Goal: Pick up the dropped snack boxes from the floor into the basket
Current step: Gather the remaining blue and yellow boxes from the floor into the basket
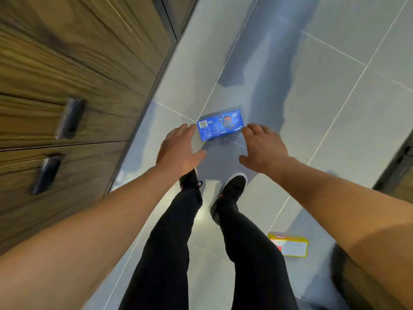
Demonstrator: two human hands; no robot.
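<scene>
On the floor tiles [312, 104], blue snack box [220, 124] between left hand [178, 151] and right hand [263, 148].

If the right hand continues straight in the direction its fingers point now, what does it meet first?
Probably the blue snack box on the floor: the right hand points at its right end. Depth is unclear.

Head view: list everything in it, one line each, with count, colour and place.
blue snack box: one, blue, flat on the floor between both hands
yellow snack box: one, yellow, on the floor by the right leg
cabinet: one, brown wood, left side
handles: two, dark, on the cabinet fronts
floor: grey tiles
shoes: two, black
left hand: open, beside the blue box
right hand: open, beside it
</scene>
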